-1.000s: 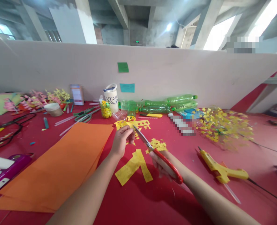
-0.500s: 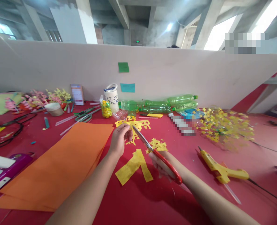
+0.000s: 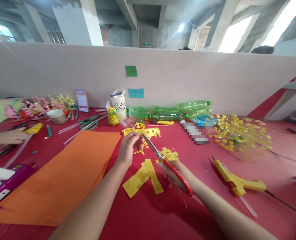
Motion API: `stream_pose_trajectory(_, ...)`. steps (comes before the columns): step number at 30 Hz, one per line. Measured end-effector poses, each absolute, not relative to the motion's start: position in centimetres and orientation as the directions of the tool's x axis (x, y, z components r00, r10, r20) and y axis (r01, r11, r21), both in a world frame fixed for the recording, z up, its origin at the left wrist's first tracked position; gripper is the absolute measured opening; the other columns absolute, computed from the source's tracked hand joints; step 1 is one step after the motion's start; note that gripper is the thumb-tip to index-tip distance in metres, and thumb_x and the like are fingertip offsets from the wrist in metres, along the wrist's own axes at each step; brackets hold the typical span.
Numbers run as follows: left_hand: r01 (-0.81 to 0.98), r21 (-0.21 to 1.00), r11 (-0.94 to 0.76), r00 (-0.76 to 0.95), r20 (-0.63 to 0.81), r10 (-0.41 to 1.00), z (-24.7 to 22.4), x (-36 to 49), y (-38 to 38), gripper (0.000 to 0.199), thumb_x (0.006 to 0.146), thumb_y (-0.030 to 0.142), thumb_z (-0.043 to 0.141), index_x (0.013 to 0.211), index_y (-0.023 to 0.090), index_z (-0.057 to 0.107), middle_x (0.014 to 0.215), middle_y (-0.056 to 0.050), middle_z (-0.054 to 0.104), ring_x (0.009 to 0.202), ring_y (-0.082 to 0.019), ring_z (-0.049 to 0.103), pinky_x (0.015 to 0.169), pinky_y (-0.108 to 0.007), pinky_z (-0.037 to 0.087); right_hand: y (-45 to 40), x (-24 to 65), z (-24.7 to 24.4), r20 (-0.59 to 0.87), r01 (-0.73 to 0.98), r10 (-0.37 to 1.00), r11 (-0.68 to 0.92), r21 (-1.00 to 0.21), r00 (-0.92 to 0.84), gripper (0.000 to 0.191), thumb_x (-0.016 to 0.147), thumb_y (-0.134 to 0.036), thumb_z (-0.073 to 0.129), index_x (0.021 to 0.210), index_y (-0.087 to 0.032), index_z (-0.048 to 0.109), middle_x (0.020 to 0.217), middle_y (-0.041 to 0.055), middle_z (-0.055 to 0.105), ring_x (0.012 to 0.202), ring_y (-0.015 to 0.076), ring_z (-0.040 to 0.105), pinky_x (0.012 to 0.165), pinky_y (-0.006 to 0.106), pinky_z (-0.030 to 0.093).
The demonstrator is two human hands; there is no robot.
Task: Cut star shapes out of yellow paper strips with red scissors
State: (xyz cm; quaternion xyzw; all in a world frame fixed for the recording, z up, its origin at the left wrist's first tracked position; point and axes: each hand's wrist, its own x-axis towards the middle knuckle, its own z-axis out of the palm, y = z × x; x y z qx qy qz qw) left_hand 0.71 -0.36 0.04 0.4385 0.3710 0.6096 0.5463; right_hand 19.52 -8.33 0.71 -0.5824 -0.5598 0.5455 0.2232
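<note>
L hand (image 3: 127, 150) pinches small yellow pc (image 3: 140, 132) at wearer's 12 o'clock; R hand (image 3: 182, 168) grips red-handled scissors (image 3: 167, 164). Pc prob. v. light, floppy, tears easily: best held by edge.

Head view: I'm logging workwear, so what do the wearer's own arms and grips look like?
The left forearm and right forearm are bare, no sleeves showing. The left-hand grip and right-hand grip wear no gloves. No watch or bracelet shows; whether rings are worn, I cannot tell.
</note>
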Motion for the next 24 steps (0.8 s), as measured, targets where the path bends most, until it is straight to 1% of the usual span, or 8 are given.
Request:
stream_pose_trajectory(8, -0.308, 0.938, -0.158, -0.043, 0.153, 0.987, 0.0, 0.5, -0.3, 0.016, 0.074, 0.032, 0.059, 0.07, 0.018, 0.053, 0.057, 0.004, 0.058, 0.045, -0.008, 0.05, 0.045, -0.021, 0.037, -8.1, 19.8, 0.0, -0.393, 0.438, 0.891, -0.266, -0.859, -0.23, 0.05, 0.076, -0.065, 0.058, 0.064, -0.017, 0.051, 0.048, -0.0034, 0.046, 0.034, 0.0098, 0.048, 0.024, 0.016, 0.029)
stream_pose_trajectory(13, -0.284, 0.943, -0.175, -0.026, 0.175, 0.984, 0.2, 0.5, -0.4, 0.015, 0.075, 0.03, 0.059, 0.069, 0.018, 0.056, 0.056, 0.003, 0.057, 0.044, -0.008, 0.049, 0.044, -0.021, 0.037, -8.4, 20.1, 0.5, -0.345, 0.429, 0.898, -0.207, -0.879, -0.274, 0.047, 0.079, -0.061, 0.057, 0.065, -0.017, 0.049, 0.047, -0.004, 0.045, 0.04, 0.0102, 0.049, 0.028, 0.015, 0.031)
stream_pose_trajectory(16, -0.265, 0.947, -0.185, -0.013, 0.188, 0.982, 0.2, 0.4, -0.5, 0.014, 0.076, 0.03, 0.059, 0.069, 0.017, 0.058, 0.055, 0.003, 0.057, 0.044, -0.007, 0.048, 0.044, -0.02, 0.036, -8.6, 20.1, 0.9, -0.339, 0.412, 0.895, -0.202, -0.888, -0.291, 0.045, 0.079, -0.059, 0.058, 0.066, -0.017, 0.048, 0.047, -0.0051, 0.043, 0.041, 0.01, 0.05, 0.029, 0.015, 0.031)
stream_pose_trajectory(21, -0.265, 0.945, -0.189, 0.004, 0.197, 0.98, 0.1, 0.3, -0.4, 0.014, 0.076, 0.028, 0.059, 0.068, 0.017, 0.058, 0.054, 0.003, 0.056, 0.044, -0.007, 0.048, 0.044, -0.02, 0.036, -8.5, 20.1, 1.0, -0.346, 0.435, 0.893, -0.2, -0.878, -0.288, 0.045, 0.08, -0.059, 0.058, 0.066, -0.017, 0.05, 0.046, -0.0051, 0.043, 0.04, 0.0094, 0.049, 0.029, 0.015, 0.031)
stream_pose_trajectory(24, -0.271, 0.944, -0.189, 0.018, 0.201, 0.979, 0.1, 0.2, -0.3, 0.014, 0.076, 0.027, 0.059, 0.066, 0.016, 0.057, 0.054, 0.003, 0.056, 0.044, -0.007, 0.049, 0.043, -0.019, 0.036, -8.5, 20.1, 1.1, -0.346, 0.424, 0.887, -0.198, -0.884, -0.305, 0.045, 0.081, -0.058, 0.057, 0.065, -0.017, 0.049, 0.043, -0.0061, 0.042, 0.035, 0.0074, 0.045, 0.03, 0.014, 0.032)
